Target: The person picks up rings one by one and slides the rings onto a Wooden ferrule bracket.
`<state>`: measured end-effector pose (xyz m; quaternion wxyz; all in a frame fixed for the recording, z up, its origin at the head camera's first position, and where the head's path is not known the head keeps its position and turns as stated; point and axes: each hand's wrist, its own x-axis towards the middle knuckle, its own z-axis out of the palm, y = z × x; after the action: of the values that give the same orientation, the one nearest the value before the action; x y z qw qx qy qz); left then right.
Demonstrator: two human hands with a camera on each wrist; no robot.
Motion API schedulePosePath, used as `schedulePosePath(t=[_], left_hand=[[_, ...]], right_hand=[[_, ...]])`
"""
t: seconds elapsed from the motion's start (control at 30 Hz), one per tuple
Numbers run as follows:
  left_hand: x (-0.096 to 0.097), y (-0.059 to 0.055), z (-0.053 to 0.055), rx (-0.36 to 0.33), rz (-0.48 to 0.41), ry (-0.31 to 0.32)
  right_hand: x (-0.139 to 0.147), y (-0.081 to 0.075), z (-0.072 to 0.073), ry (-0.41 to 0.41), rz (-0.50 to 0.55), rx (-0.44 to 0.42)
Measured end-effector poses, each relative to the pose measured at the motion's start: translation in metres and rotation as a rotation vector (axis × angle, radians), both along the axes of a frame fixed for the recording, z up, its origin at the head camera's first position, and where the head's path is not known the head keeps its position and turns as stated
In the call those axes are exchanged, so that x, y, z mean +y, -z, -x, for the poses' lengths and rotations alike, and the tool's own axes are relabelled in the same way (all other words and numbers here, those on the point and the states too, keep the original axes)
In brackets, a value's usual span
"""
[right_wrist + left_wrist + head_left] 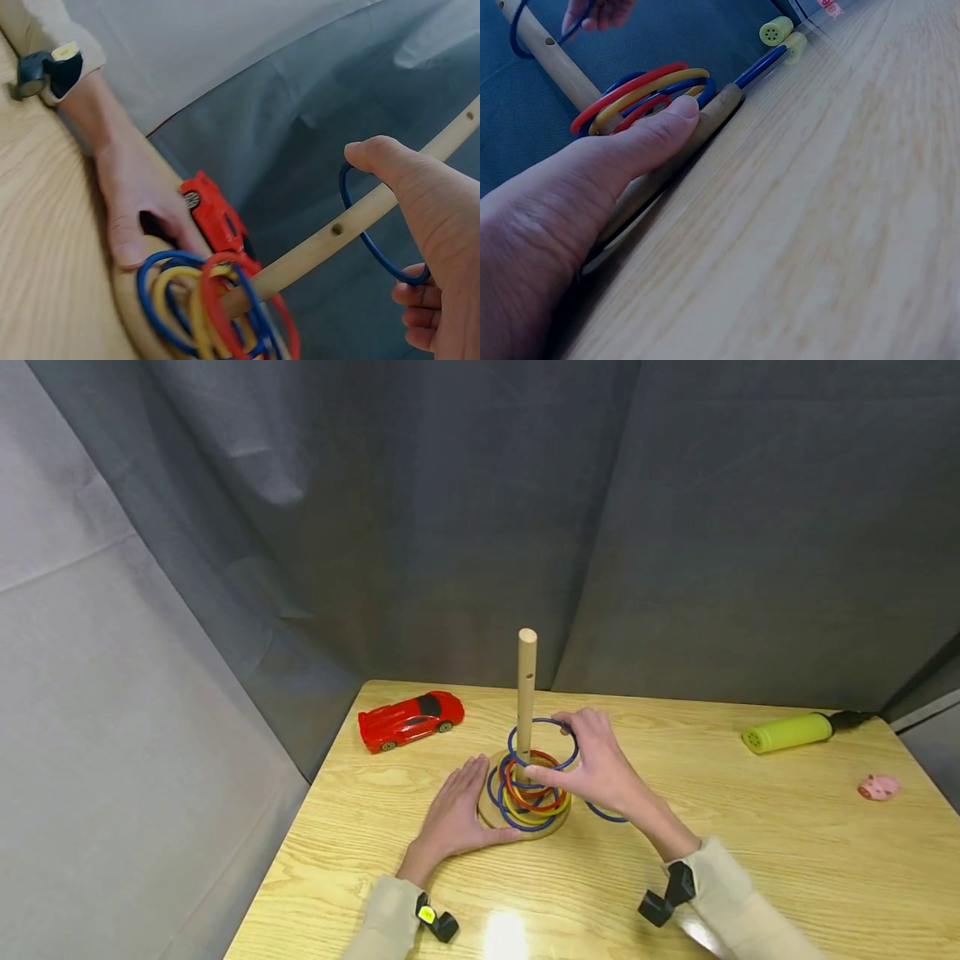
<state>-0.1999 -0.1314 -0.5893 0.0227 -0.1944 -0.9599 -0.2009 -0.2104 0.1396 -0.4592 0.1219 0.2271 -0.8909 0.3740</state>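
Observation:
A wooden peg [527, 685] stands upright on a round wooden base [487, 814]. My left hand [453, 818] holds the base at its left side, the thumb over the near rim in the left wrist view. With thumb and fingers, my right hand [603, 768] grips a blue ring [376, 253], which encircles the peg partway up. Below it, red rings [208, 300], a yellow ring [649, 88] and blue rings [142, 289] lie in a loose tilted pile around the peg's foot. Another blue ring [603, 816] lies at the base's right, partly hidden by my right forearm.
A red toy car [412, 720] is at the back left of the wooden table [675, 877]. Toward the right lie a yellow-green cylinder with a black end [787, 733] and a small pink pig toy [879, 787]. Dark curtains [450, 527] hang behind the table.

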Motion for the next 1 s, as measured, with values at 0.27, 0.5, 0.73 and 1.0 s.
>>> schedulePosePath(t=[0.27,0.5,0.73,1.0], left_hand=[[0.000,-0.003,-0.002,-0.013,-0.007,0.000],[-0.001,-0.002,-0.001,-0.007,-0.002,0.006],[-0.002,0.002,0.001,0.007,0.014,0.006],[-0.001,0.001,0.000,0.006,0.003,0.010]], right_hand=[[-0.005,0.033,0.000,0.026,-0.033,-0.067],[-0.012,0.057,0.002,0.039,-0.060,-0.089],[-0.020,0.069,0.003,0.045,-0.053,-0.069],[-0.022,0.077,0.003,0.018,-0.061,-0.032]])
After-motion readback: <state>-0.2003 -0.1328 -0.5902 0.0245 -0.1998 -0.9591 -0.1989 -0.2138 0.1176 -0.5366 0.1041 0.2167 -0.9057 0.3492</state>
